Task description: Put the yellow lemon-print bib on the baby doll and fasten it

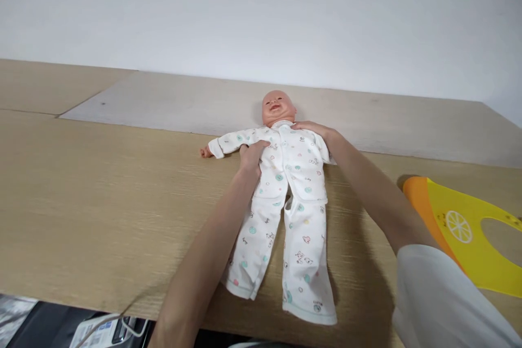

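Observation:
A baby doll (291,160) lies face up on the table, its bald head (278,107) toward the wall and its legs toward me. It wears a white printed jacket and matching white trousers (308,261). My left hand (253,155) grips the doll's side below the armpit, thumb on the chest, its other fingers mostly hidden. Over the opposite shoulder, close to the collar, my right hand (313,128) holds the doll; part of its grip is out of sight. One doll arm stretches out to the left; the other is largely covered by my right arm.
A yellow bib (468,253) with an orange edge and a citrus-slice print lies at the right. The wooden table (101,201) meets a pale strip before the white wall (261,22). Below the front edge at left are a white cable and a dark, labelled item (98,331).

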`<act>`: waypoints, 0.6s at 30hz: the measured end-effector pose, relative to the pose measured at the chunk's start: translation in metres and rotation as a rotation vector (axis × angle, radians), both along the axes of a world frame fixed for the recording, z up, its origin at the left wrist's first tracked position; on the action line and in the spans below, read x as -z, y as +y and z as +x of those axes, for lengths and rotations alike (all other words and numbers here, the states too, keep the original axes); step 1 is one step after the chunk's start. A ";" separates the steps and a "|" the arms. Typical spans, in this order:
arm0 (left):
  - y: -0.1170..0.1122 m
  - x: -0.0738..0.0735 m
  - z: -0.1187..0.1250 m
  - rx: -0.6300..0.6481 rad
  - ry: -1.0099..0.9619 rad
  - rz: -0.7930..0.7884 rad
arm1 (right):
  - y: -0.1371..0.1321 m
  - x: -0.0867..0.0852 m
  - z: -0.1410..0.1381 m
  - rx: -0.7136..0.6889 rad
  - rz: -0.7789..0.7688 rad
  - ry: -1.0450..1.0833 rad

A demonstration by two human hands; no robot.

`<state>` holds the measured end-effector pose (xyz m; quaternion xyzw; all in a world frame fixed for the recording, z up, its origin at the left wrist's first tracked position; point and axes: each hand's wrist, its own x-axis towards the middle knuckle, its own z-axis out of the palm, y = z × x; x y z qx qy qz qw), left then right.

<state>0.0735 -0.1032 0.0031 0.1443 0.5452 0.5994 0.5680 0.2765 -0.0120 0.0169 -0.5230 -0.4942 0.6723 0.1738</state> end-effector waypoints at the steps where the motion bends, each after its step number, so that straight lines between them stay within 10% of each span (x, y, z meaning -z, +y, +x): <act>1: 0.000 0.000 0.001 0.001 0.008 -0.006 | 0.001 0.001 0.000 -0.009 0.012 -0.006; 11: -0.006 0.001 -0.001 -0.016 0.024 0.004 | 0.000 -0.002 0.013 -0.006 0.466 -0.396; 18: -0.008 0.006 -0.012 -0.021 0.021 0.063 | -0.050 -0.009 0.060 -0.024 0.638 -0.731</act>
